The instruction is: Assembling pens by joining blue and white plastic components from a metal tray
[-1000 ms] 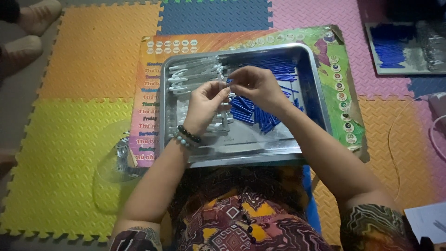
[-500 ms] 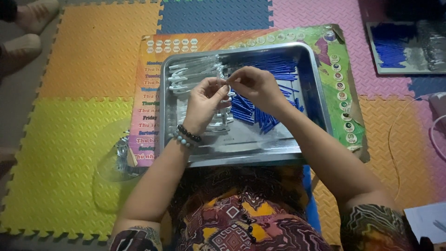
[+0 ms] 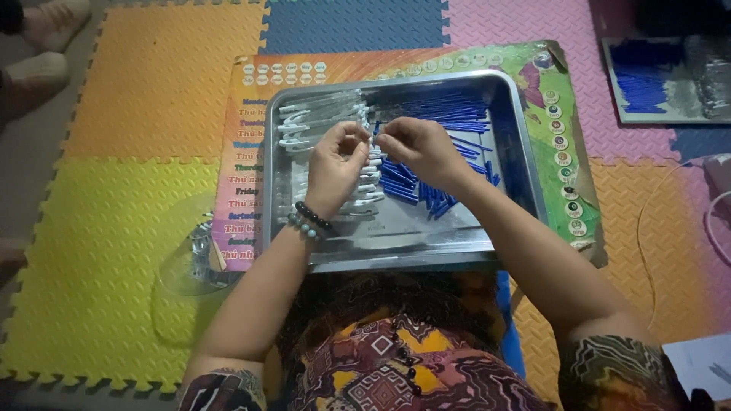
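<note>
Patterned fabric lap, nearest. Rectangular steel tray (image 3: 403, 247), smooth, on glossy printed poster (image 3: 244, 175) over textured foam floor mats (image 3: 106, 221). Left hand (image 3: 335, 164) and right hand (image 3: 415, 148), each grip pinching one small piece together above the tray; kind unclear. White plastic pieces (image 3: 320, 118) left, slim blue sticks (image 3: 445, 114) right, far end.

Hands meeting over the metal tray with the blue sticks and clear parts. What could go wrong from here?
1. The left hand and right hand pinch small parts above the metal tray; a slip could drop one into the loose blue sticks.
2. The clear parts are piled close under the left wrist, which could knock them askew.
</note>
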